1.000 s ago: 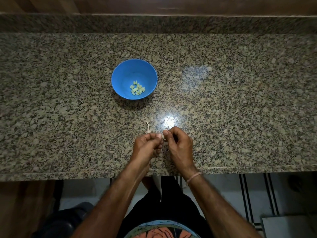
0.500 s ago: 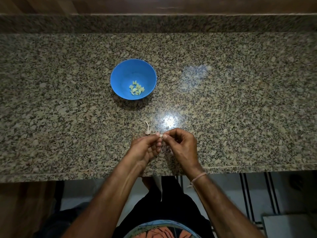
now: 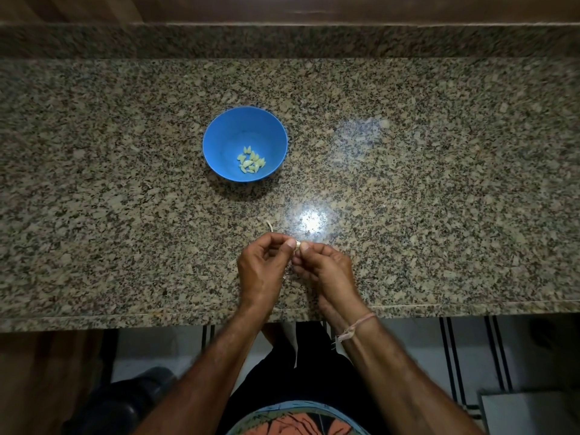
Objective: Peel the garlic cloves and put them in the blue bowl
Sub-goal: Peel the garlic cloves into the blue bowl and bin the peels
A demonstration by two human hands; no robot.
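So at this point I had one garlic clove (image 3: 297, 244) pinched right between my two thumbs. My left hand (image 3: 260, 271) had its fingers curled in, with thumb and forefinger gripping one end, and my right hand (image 3: 326, 271) was curled the same way on the other end, so both were closed on that one little clove just above the granite counter (image 3: 439, 183). I honestly couldn't tell how much skin was on it because my fingertips (image 3: 289, 244) covered most of it, and only a pale sliver showed between them. My guess is I was mid-peel, working the paper loose. The blue bowl (image 3: 226, 136) sat well beyond my fingers and a bit to the left, so it'd take a reach to get there. It already had a small pile of peeled cloves (image 3: 251, 161) in the bottom, which means a decent chunk of the job was done. A curly scrap of skin (image 3: 269, 227) lay on the stone just past my left fingertips. I couldn't see any other unpeeled cloves waiting anywhere on the counter, so this may well have been the last one — or the rest were out of view. What was left, as far as I can judge, was to finish stripping this one and drop it in with the others.
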